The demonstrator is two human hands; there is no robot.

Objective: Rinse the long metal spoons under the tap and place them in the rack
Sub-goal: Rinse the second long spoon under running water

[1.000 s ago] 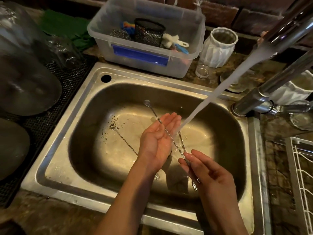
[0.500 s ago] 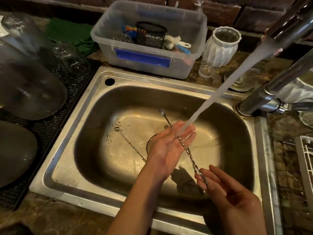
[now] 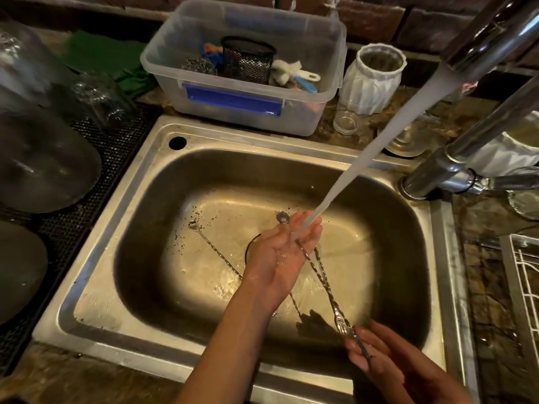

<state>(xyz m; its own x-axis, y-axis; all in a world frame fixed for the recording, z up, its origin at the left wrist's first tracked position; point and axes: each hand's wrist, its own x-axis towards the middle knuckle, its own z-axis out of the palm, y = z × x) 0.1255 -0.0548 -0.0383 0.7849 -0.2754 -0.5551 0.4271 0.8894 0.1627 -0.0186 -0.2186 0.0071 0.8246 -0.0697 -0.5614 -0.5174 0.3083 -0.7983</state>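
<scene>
Stone-patterned counter around a steel sink, dim light, brick wall behind.

Nearest: right hand, at the sink's near right corner. The forked end of a long twisted spoon is pinched between its fingertips. A second twisted shaft is seen beside the first; whether it is also pinched cannot be told.

Next: left hand, palm up, fingers straight and together, over the drain. The spoon's shaft is laid across the palm, its bowl jutting past the fingertips. The water stream is received on the fingers.

Sink floor: another long spoon lies unrinsed left of the drain, among dark specks.

Right edge: white wire rack, well apart from the hands.

Farther: tap; clear plastic tub of scrubbing items; white ribbed jar; upturned glassware on a black mat at left.

Risks, as judged: the wet shaft is held only at one end and merely rested on the open palm, so it could be slipped into the sink if the pinch is loosened. Water could be deflected off the palm onto the counter. The spoon on the sink floor could be overlooked.

Change against one second earlier: the spoon is drawn toward the person, so less of the bowl end is shown beyond the left fingertips; the right hand is found lower and nearer; the stream is now taken on the fingers rather than passing beside them.
</scene>
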